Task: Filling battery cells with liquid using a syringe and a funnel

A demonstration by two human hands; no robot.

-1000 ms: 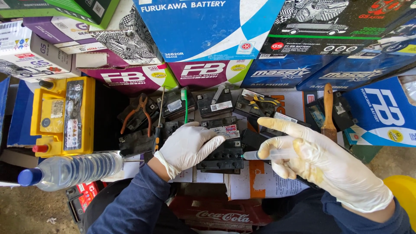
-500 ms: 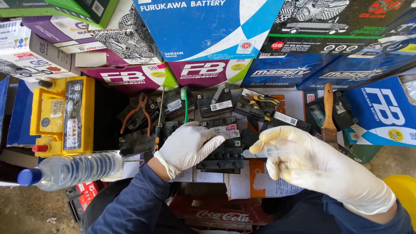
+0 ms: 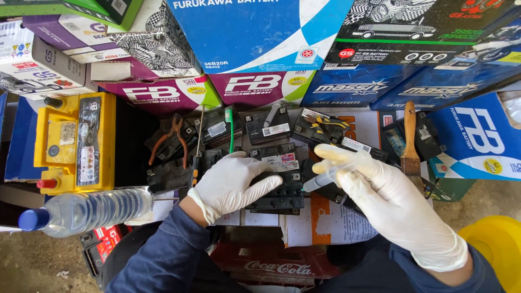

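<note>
My left hand [image 3: 232,184], in a white glove, rests flat on a small black battery [image 3: 278,196] and steadies it. My right hand [image 3: 380,195], also gloved, holds a clear plastic syringe [image 3: 321,180] with its tip pointing down and left at the top of that battery. Several more small black batteries [image 3: 268,127] lie side by side just beyond it. Both sleeves are dark blue.
A yellow battery [image 3: 76,142] stands at the left, with a clear water bottle [image 3: 87,210] lying in front of it. Orange-handled pliers [image 3: 172,142], a green toothbrush [image 3: 230,130] and a wooden paintbrush [image 3: 411,142] lie among the batteries. Stacked battery boxes [image 3: 260,38] fill the back. A yellow bucket [image 3: 491,247] sits lower right.
My right hand has closed its fingers around the syringe and lowered its tip toward the battery. My left hand has stayed in place.
</note>
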